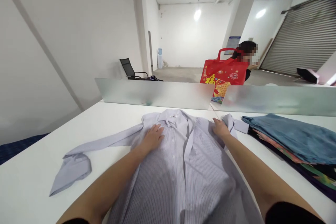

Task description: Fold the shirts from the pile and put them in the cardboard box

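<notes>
A pale lilac striped button-up shirt point(162, 168) lies front up on the white table point(34, 182), its collar towards the far side. Its front is unbuttoned, and the two edges lie slightly apart near the middle. My left hand point(154, 137) rests flat with its fingers spread on the shirt's left chest, just below the collar. At the right shoulder, my right hand point(220, 128) has its fingers closed on the cloth at the sleeve; the fingertips are partly hidden. The left sleeve stretches out and bends back near the cuff, while the right sleeve bunches beyond my right hand.
Folded clothes point(294, 138) are stacked on the table at right, blue on top. A frosted divider point(157, 92) runs along the far edge. Behind it stand a red gift bag point(225, 71) and a person point(246, 56). A black chair point(128, 68) is further back.
</notes>
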Demonstrator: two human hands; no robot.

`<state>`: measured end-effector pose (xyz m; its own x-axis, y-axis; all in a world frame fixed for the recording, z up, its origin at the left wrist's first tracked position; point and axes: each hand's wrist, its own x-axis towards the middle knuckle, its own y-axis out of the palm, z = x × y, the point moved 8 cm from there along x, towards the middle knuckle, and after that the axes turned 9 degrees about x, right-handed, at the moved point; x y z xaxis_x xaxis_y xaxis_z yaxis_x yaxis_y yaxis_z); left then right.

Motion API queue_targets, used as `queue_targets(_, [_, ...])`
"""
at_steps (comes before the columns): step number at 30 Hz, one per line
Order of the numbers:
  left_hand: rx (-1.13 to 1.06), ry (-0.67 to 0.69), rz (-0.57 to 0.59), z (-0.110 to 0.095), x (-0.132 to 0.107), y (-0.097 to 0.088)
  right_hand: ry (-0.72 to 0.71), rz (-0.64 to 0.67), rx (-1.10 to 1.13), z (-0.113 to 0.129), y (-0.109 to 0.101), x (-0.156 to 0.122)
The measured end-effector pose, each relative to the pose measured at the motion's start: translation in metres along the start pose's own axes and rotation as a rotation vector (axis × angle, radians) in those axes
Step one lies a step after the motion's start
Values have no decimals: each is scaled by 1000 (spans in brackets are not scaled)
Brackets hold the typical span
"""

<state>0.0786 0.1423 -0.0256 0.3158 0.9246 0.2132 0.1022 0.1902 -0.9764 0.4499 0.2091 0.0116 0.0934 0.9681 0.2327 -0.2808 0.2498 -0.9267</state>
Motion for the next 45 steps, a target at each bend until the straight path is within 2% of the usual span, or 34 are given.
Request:
queue_targets(3, [54,-54,43,15,27,23,59,30,-37,-20,9,27])
queue_targets(7, [41,-29,70,22,50,32,207,-40,-108,-54,-9,53])
queue_targets(10, [30,-24,110,22,65,38,261,-94,-143,-52,-18,60])
queue_targets(13, [40,-35,84,20,71,38,233,-146,-102,-20,-11,52])
queue_targets(16, [58,-5,-3,14,68,30,199,33,86,18,17,39])
queue_targets(18, [57,32,-32,9,66,25,172,129,168,40,27,33])
queue_targets(23, [25,73,-30,0,73,16,107,27,182,83,2,48])
queue_targets(25, [-10,67,-24,-7,79,17,74,11,202,106,-2,56])
queue_targets(27, [-39,51,-10,-14,85,22,25,46,247,133,10,60])
queue_targets(29, [-46,41,1,-22,88,27,-30,99,298,158,33,55])
queue_targets(31, [-47,46,-3,-26,89,30,-77,131,335,173,54,46])
queue_targets(34, [-53,73,-12,-21,86,26,-105,91,330,162,63,31])
queue_targets(37, [-49,65,-22,3,77,16,-102,23,260,120,49,15])
queue_targets(39, [-33,12,-31,25,66,11,-103,38,200,92,42,3])
queue_targets(42, [17,-102,55,55,53,18,-120,144,60,65,48,-11])
queue_targets(45, [63,-151,168,66,53,31,-113,183,-28,61,62,-9])
